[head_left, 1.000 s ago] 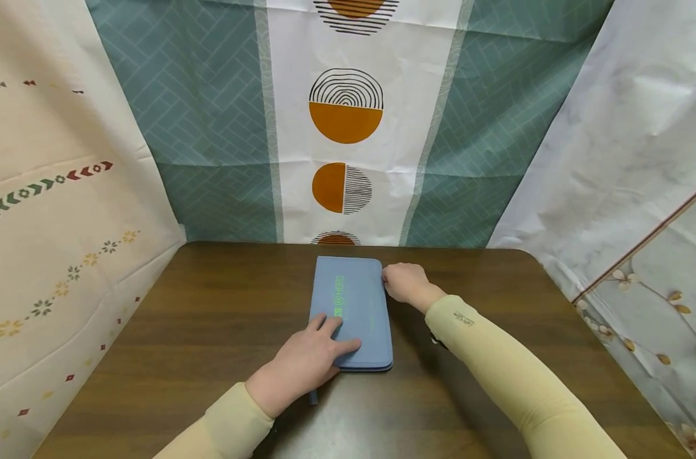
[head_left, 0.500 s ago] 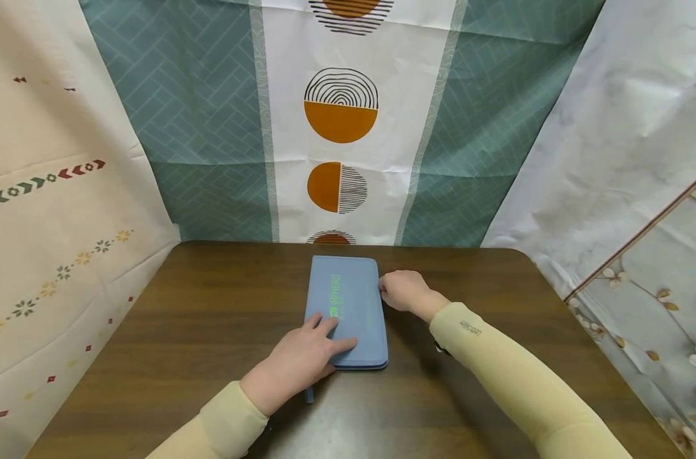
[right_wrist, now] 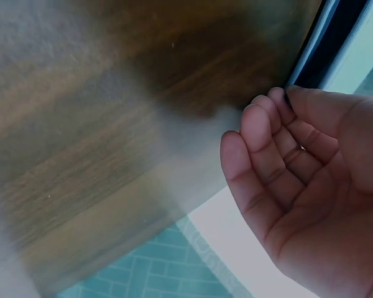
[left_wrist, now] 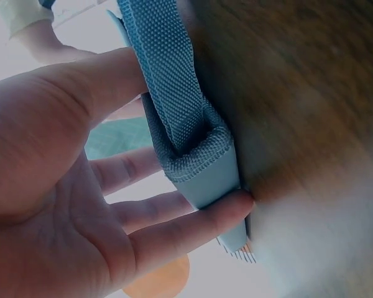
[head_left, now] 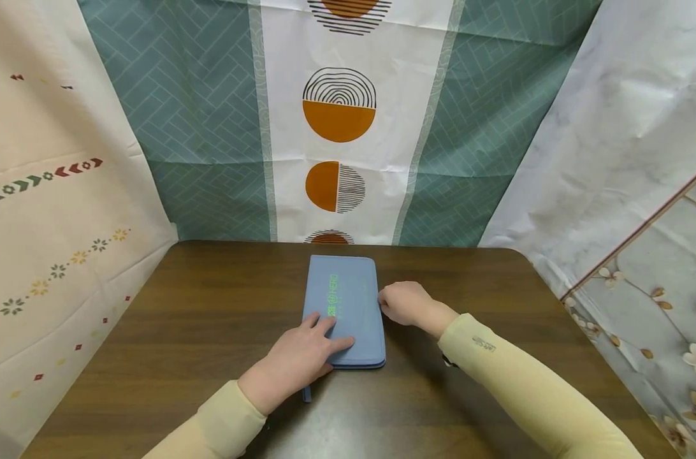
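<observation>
A flat blue zip case [head_left: 356, 306] with green lettering reading HERO lies lengthwise on the table. My left hand [head_left: 299, 357] rests on its near left corner, fingers straight and spread, pressing on the cover and edge. In the left wrist view, a woven blue strap [left_wrist: 165, 68] comes out of the case's near end beside the thumb; its tip [head_left: 306, 394] pokes out below the hand. At the right edge, my right hand [head_left: 405, 302] has curled fingers, with thumb and index pinching at the zip seam. What looks like a small dark zipper pull [right_wrist: 286, 97] is mostly hidden between them.
The brown wooden table [head_left: 227, 299] has rounded far corners. Behind it hangs a green and white curtain [head_left: 222, 127] with orange circles. Patterned cloths hang at the left [head_left: 55, 191] and right [head_left: 600, 140].
My right hand has slid a little along the case's right edge toward the near end. The left hand stays on the near left corner. The whole view has shifted slightly.
</observation>
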`<state>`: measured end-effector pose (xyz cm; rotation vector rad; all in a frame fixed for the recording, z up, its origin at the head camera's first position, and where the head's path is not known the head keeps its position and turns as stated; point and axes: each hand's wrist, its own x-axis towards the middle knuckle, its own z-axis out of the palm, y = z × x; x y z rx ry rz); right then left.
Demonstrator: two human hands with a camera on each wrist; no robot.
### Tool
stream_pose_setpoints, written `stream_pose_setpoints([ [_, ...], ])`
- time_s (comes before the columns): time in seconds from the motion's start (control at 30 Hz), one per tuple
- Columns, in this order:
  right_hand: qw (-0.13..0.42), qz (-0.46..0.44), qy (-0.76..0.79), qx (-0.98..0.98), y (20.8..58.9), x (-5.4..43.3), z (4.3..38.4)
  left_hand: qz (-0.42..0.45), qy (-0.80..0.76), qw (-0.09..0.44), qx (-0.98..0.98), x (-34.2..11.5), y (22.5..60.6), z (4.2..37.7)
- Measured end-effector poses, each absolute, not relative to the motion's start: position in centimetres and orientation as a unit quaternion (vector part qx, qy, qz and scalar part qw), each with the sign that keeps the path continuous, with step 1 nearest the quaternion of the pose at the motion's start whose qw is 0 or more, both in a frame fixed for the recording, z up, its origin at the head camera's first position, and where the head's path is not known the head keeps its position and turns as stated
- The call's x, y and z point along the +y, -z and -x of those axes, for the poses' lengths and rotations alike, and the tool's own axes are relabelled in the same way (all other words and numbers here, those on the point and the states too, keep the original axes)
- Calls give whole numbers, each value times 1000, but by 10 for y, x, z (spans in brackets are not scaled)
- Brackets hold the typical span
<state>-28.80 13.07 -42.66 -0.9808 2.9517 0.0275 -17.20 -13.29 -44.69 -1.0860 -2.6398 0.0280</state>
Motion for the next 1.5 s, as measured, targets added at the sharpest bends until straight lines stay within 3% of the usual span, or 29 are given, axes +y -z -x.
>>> stream_pose_setpoints([
  [0.5, 14, 377, 27, 926, 427, 141, 253, 371, -10, 133, -919, -134, 448, 175],
  [1.2, 62, 411, 55, 908, 424, 147, 205, 370, 0, 115, -922, -134, 443, 171],
  [1.5, 26, 402, 54, 914, 427, 147, 193, 382, -9, 129, -915, -135, 443, 172],
])
